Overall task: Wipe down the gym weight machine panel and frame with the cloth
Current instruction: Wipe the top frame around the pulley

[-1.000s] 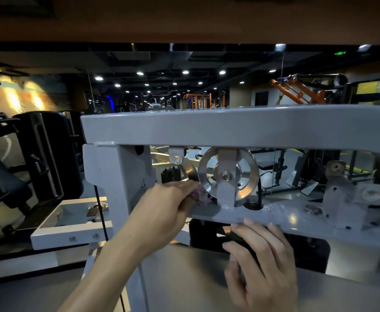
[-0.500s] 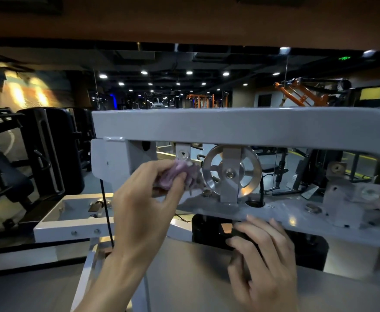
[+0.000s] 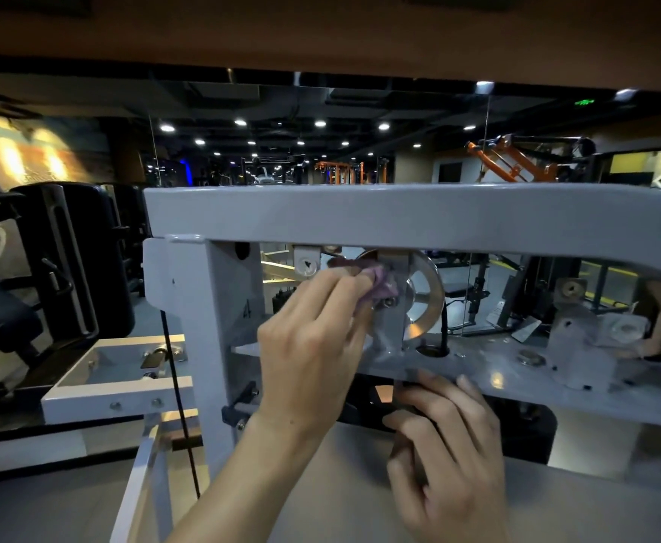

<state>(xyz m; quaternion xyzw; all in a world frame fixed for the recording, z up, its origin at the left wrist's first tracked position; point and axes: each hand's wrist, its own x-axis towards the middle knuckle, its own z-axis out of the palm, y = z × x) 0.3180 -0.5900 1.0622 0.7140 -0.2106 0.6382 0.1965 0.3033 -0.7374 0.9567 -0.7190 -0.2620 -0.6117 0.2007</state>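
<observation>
You have an open gap between top beam (image 3: 399, 213) and lower plate (image 3: 517, 376); the pulley (image 3: 419, 303) blocks its middle.

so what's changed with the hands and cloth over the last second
The left hand moved right and up, carrying the purple cloth from the plate edge onto the pulley wheel. The right hand stayed braced under the grey frame.

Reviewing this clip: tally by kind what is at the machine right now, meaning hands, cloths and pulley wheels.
Hands: 2, the left hand and the right hand
Cloths: 1, the purple cloth
Pulley wheels: 1, the metal pulley wheel
Total: 4
</observation>
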